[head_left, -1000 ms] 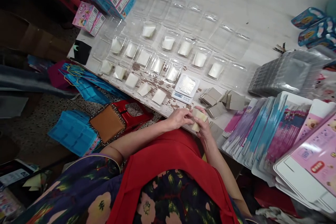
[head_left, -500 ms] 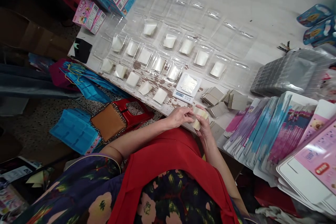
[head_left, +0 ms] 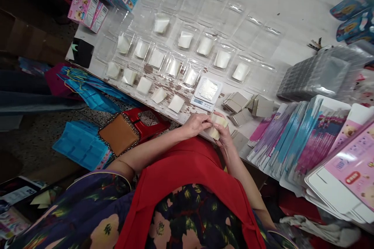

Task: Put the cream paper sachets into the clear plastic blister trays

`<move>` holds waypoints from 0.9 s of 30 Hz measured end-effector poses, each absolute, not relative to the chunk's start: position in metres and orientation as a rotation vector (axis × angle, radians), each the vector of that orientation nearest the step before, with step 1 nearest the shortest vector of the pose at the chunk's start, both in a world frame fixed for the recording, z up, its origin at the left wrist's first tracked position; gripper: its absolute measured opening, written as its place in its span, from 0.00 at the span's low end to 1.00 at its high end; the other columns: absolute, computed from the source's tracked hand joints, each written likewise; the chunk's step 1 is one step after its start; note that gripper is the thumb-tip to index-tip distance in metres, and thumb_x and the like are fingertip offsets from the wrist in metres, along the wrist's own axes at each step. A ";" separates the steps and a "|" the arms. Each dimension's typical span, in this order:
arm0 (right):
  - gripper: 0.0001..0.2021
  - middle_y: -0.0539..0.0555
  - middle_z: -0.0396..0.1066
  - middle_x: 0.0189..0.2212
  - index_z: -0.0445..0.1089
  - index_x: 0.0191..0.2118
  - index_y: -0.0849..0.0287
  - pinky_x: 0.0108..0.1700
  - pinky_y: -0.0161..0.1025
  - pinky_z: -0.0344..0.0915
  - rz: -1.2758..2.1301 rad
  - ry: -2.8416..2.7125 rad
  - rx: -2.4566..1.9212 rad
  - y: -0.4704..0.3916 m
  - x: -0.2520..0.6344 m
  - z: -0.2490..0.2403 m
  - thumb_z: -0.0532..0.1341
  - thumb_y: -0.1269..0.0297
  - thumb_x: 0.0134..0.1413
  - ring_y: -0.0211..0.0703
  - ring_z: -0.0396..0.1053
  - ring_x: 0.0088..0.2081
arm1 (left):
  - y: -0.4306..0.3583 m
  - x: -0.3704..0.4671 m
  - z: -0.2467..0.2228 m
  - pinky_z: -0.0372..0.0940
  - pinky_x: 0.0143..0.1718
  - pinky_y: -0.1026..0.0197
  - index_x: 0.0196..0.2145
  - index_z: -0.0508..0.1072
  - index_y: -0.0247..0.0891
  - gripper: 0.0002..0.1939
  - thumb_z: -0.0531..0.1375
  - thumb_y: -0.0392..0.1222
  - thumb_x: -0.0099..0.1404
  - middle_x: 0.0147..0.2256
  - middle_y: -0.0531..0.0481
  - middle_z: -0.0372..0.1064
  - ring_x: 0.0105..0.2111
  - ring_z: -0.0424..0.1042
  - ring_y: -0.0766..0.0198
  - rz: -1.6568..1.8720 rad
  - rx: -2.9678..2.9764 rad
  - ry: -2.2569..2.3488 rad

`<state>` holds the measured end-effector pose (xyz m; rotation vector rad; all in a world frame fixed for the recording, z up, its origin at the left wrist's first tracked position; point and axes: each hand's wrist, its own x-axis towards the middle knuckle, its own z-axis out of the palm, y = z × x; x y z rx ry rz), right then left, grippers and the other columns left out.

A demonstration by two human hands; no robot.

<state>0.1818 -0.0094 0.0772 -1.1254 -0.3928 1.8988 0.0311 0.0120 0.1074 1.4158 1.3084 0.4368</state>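
Note:
My right hand point(head_left: 225, 134) holds a small cream-coloured stack of sheets point(head_left: 218, 125) at the table's front edge. Beside it, my left hand point(head_left: 196, 125) has its fingertips pinched at the stack's left edge. Just beyond the hands sits a white digital scale point(head_left: 203, 104) with a pale wrapped piece point(head_left: 208, 89) on it; its display is too small to read. Several clear plastic trays spread over the table, many with a white stack point(head_left: 191, 76) inside. Grey card bundles point(head_left: 237, 102) lie right of the scale.
Standing coloured cards point(head_left: 292, 136) and nested clear trays point(head_left: 314, 74) occupy the right side. Pink boxes point(head_left: 83, 7) and a black box point(head_left: 83, 52) are at the left. A red stool point(head_left: 152, 122) stands below the table's front edge.
The view has shifted slightly, so the table's contents appear higher and further left. Both hands remain at the cream stack, with only a small change in finger position.

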 end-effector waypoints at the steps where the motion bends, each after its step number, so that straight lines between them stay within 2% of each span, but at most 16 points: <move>1: 0.27 0.50 0.74 0.39 0.65 0.47 0.51 0.42 0.46 0.72 1.888 -0.391 -1.124 -0.009 0.182 0.077 0.70 0.62 0.37 0.47 0.74 0.39 | 0.013 0.030 0.107 0.64 0.40 0.64 0.34 0.77 0.37 0.07 0.62 0.38 0.57 0.34 0.51 0.74 0.34 0.71 0.66 0.449 1.345 1.297; 5: 0.29 0.51 0.74 0.40 0.65 0.46 0.51 0.42 0.46 0.72 1.858 -0.425 -1.137 -0.005 0.181 0.078 0.72 0.62 0.33 0.46 0.74 0.39 | 0.015 0.028 0.108 0.65 0.38 0.66 0.36 0.76 0.36 0.13 0.67 0.39 0.51 0.35 0.51 0.74 0.33 0.71 0.67 0.459 1.224 1.312; 10: 0.29 0.50 0.74 0.40 0.65 0.46 0.50 0.40 0.44 0.72 1.878 -0.483 -1.137 -0.003 0.182 0.087 0.73 0.62 0.34 0.46 0.74 0.38 | 0.015 0.031 0.111 0.64 0.38 0.66 0.30 0.76 0.36 0.05 0.63 0.39 0.56 0.30 0.52 0.74 0.31 0.70 0.67 0.466 1.366 1.305; 15: 0.28 0.50 0.74 0.38 0.65 0.46 0.51 0.37 0.40 0.73 1.876 -0.477 -1.147 -0.004 0.181 0.085 0.73 0.63 0.34 0.44 0.73 0.36 | 0.014 0.034 0.108 0.61 0.35 0.66 0.27 0.74 0.35 0.05 0.59 0.37 0.57 0.27 0.54 0.71 0.29 0.67 0.69 0.479 1.436 1.313; 19: 0.29 0.49 0.75 0.37 0.64 0.46 0.52 0.39 0.40 0.73 1.879 -0.435 -1.125 -0.004 0.179 0.082 0.72 0.65 0.34 0.43 0.74 0.35 | 0.011 0.039 0.108 0.59 0.30 0.67 0.26 0.72 0.35 0.04 0.59 0.38 0.55 0.25 0.55 0.68 0.26 0.63 0.70 0.513 1.386 1.375; 27: 0.28 0.48 0.75 0.36 0.66 0.47 0.52 0.39 0.39 0.72 1.872 -0.400 -1.118 -0.003 0.182 0.078 0.72 0.66 0.35 0.42 0.73 0.36 | 0.010 0.040 0.098 0.58 0.28 0.67 0.25 0.67 0.35 0.04 0.58 0.39 0.53 0.22 0.57 0.63 0.24 0.60 0.72 0.646 1.169 1.307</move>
